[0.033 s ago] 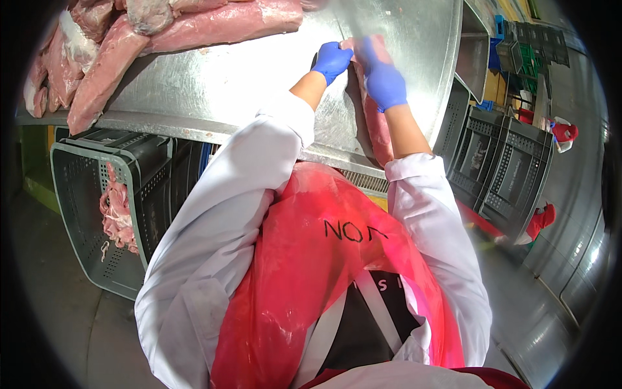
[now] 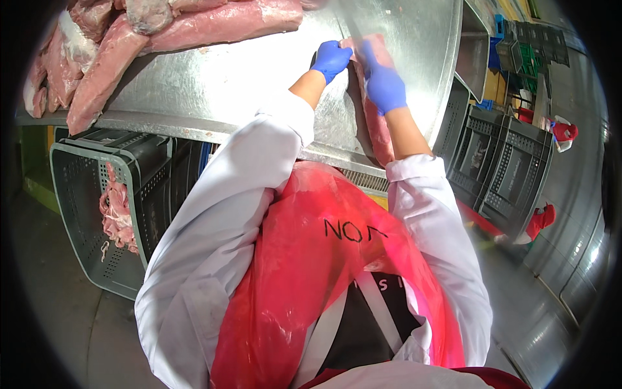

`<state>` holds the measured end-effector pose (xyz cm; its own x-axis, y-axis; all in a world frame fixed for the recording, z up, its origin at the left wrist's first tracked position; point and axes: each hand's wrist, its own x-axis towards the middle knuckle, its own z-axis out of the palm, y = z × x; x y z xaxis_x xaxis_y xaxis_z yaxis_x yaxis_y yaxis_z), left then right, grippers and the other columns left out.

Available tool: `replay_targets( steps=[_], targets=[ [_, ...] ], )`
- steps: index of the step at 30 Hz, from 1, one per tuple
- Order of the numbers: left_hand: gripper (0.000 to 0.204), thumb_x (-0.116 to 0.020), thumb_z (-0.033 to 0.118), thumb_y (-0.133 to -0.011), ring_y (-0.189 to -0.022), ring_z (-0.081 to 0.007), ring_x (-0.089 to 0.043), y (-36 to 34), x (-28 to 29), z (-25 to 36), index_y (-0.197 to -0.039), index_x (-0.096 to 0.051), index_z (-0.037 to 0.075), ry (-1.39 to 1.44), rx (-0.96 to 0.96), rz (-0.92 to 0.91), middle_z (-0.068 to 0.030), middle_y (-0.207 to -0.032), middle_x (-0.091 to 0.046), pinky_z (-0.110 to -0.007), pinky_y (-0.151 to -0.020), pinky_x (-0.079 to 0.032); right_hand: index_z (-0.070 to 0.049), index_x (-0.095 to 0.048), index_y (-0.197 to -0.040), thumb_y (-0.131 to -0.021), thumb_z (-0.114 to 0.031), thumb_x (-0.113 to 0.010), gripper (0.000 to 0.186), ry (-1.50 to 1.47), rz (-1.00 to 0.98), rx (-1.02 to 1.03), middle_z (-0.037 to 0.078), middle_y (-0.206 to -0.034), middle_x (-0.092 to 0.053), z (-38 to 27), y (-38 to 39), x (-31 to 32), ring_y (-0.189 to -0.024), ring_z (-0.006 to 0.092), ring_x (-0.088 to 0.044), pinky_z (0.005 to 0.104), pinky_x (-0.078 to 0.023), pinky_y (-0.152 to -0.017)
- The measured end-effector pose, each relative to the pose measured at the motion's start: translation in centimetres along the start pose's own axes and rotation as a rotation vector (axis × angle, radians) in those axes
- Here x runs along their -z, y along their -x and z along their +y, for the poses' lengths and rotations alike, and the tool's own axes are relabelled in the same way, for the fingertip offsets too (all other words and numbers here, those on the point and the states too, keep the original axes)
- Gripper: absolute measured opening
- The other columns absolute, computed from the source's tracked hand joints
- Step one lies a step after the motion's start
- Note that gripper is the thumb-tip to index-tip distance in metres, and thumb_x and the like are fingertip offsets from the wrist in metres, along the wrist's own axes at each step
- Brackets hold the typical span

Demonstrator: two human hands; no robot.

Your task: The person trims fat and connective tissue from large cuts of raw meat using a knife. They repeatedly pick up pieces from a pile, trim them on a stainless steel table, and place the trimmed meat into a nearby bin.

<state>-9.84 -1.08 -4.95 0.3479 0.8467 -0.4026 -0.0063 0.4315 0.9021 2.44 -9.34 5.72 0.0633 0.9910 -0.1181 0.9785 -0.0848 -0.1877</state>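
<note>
A long strip of pink meat (image 2: 378, 133) lies lengthwise on the steel table, reaching toward its near edge. My left hand (image 2: 332, 61), in a blue glove, is closed and pinches a pale flap at the far end of this meat. Over the meat's far part is my right hand (image 2: 386, 85), gloved in blue and closed, with the index finger stretched forward. From it a narrow knife blade (image 2: 353, 23), smeared by motion, points away from me. The handle is hidden inside the fist.
Several large meat pieces (image 2: 217, 29) are heaped at the table's (image 2: 259, 84) far left. Below, a grey crate (image 2: 91, 262) holds meat trimmings (image 2: 117, 217). Dark crates (image 2: 499, 159) stand beyond the right edge, near people in red headwear (image 2: 565, 132).
</note>
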Motion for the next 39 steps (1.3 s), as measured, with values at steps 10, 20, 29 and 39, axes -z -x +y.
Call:
replay_targets(
  steps=[10,20,29,39],
  targets=[
    [0.026,-0.068,0.024,-0.090,-0.065,-0.0153,-0.060,0.0,1.8,-0.1,-0.088,-0.068,-0.002,-0.126,-0.037,-0.001,-0.0082,-0.078,-0.067,-0.032,-0.057,-0.048,-0.027,-0.021,-0.161,-0.099,-0.014,-0.044,0.067,0.068,-0.061,-0.040,0.023,-0.095,-0.071,-2.3,2.1,-0.6,-0.080,0.0398,-0.071,0.0522,-0.055,-0.071],
    [0.034,-0.068,0.031,-0.088,-0.078,-0.0256,-0.069,-2.2,5.6,-1.1,-0.088,-0.067,-0.003,-0.533,-0.244,0.188,-0.0170,-0.083,-0.071,-0.038,-0.074,-0.054,-0.026,-0.023,-0.161,-0.096,-0.014,-0.056,0.074,0.173,-0.379,-0.242,0.023,-0.096,-0.070,1.2,24.2,1.0,-0.068,0.0420,-0.068,0.0516,-0.054,-0.060],
    [0.035,-0.067,0.035,-0.084,-0.088,-0.0354,-0.068,-2.7,6.7,-1.3,-0.092,-0.069,0.001,-0.517,-0.177,0.140,-0.0200,-0.095,-0.071,-0.043,-0.082,-0.053,-0.028,-0.029,-0.160,-0.099,-0.019,-0.053,0.066,0.073,-0.036,-0.012,0.023,-0.088,-0.070,-2.2,3.7,-0.1,-0.073,0.0388,-0.069,0.0490,-0.054,-0.065],
    [0.036,-0.062,0.036,-0.087,-0.099,-0.0404,-0.067,-1.9,7.0,-2.3,-0.099,-0.069,0.004,-0.473,-0.216,0.149,-0.0222,-0.105,-0.071,-0.045,-0.089,-0.053,-0.029,-0.018,-0.162,-0.098,-0.016,-0.047,0.072,0.193,-0.184,-0.066,0.025,-0.087,-0.070,-1.7,6.4,-0.9,-0.071,0.0414,-0.070,0.0526,-0.055,-0.065]
  ],
)
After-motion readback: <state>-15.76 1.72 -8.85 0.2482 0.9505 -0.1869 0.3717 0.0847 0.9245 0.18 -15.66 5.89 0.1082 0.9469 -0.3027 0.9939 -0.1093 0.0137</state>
